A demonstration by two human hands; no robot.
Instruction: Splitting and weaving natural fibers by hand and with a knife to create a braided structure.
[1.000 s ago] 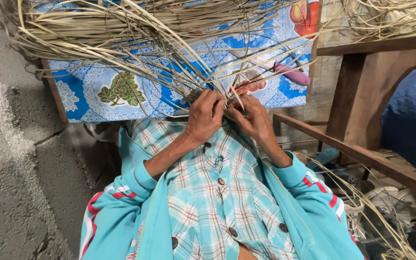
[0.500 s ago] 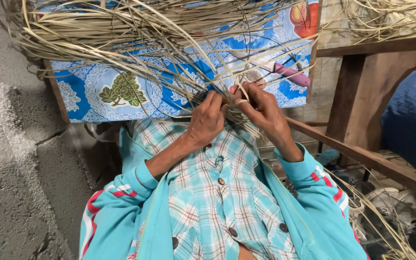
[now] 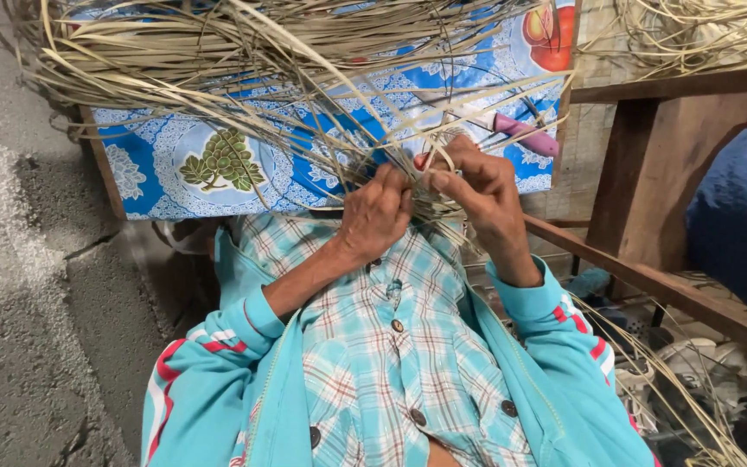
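While the desk (image 3: 166, 186) with its blue patterned cloth is being used as reference: dried reed strips (image 3: 304, 95) are being worked at its near edge. A bundle of strips is being clenched in the left hand (image 3: 376, 212) grip; one looped strip is being pinched in the right hand (image 3: 477, 195) grip, just beside. A pink-handled tool (image 3: 525, 134) is lying on the desk, behind the right hand.

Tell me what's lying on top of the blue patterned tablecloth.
A big loose heap of dried straw strips covers most of the blue tablecloth, and a pink-handled tool lies near its right edge. Whatever sits beneath the straw is hidden.
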